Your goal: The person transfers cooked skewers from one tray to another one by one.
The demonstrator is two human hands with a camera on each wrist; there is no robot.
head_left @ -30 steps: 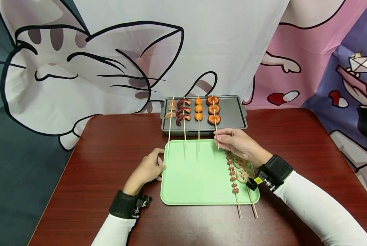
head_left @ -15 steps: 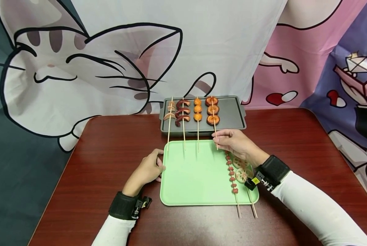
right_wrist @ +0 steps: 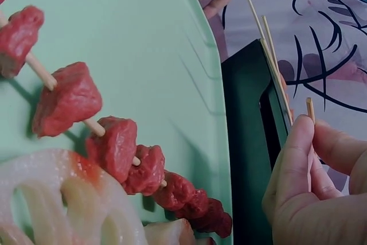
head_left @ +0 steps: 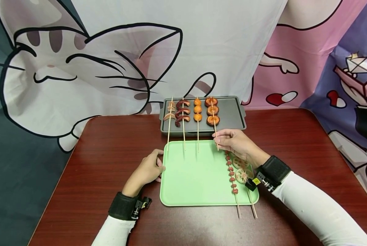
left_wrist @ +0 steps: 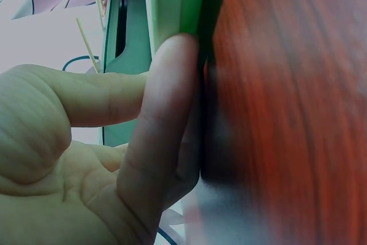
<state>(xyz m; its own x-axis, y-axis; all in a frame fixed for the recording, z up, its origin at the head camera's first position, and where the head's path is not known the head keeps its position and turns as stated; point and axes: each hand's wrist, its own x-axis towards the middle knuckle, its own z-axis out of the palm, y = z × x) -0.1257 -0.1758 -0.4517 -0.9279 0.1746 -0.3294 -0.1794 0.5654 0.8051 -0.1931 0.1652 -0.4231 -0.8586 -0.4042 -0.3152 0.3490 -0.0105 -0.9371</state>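
Observation:
My right hand (head_left: 234,141) pinches the bare stick end of a skewer of brown-rimmed mushroom slices (head_left: 212,111). Those slices lie over the grey baking pan (head_left: 232,112), the rightmost in a row of skewers. In the right wrist view, the stick's tip (right_wrist: 310,107) pokes out between thumb and finger. My left hand (head_left: 146,167) holds the left rim of the light green tray (head_left: 192,177); the left wrist view shows a fingertip (left_wrist: 175,55) pressed against its edge. On the tray's right side lie a red meat-chunk skewer (head_left: 232,173) and a lotus-root skewer (head_left: 242,175).
Left of the mushrooms on the pan are an orange-ball skewer (head_left: 197,110), a dark red tentacle-like skewer (head_left: 182,112) and a pale-slice skewer (head_left: 170,111). Their sticks reach over the pan's near edge toward the tray. A cartoon curtain (head_left: 226,44) hangs behind the brown table (head_left: 119,136).
The head view has shifted slightly. The mushroom skewer's far end has tipped a touch to the left, while both hands keep their hold.

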